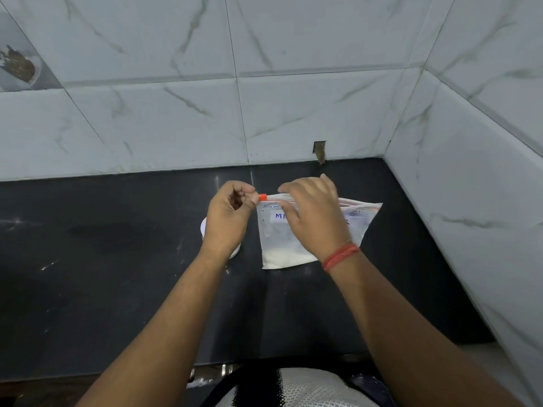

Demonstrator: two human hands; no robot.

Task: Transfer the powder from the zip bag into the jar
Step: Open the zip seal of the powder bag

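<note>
Head view, centre of the frame. A clear, flexible plastic zip bag (311, 230) stands upright on a black, polished stone countertop (117, 274), its base touching the surface. Fine white powder (282, 257) fills only the lower part of the bag and forms a soft, rounded heap against the film; the upper part is slack and translucent. A white rectangular label with blue handwriting (280, 216) sits on the front face, partly hidden. The bag's mouth carries red-striped sealing tracks and a small orange plastic slider (262, 197) at its left end.

The left hand (227, 214), fingers curled, pinches at the orange slider with thumb and fingertips. The right hand (316, 215) grasps the upper rim of the bag from above, fingers bent over the sealing track and thumb across the front film, covering much of the label. A red braided thread band (340, 257) circles the right wrist.

Just left of the bag, under the left hand and wrist, a white round object (203, 229) rests on the countertop; only 2 curved slivers of its edge show, so whether it is the jar or a lid cannot be told.

Glossy pale grey tiles with marble-like veining (176, 113) cover the back wall and the right wall, meeting in a corner at the upper right of the frame. A white mesh-textured garment (308, 389) appears at the bottom centre.
</note>
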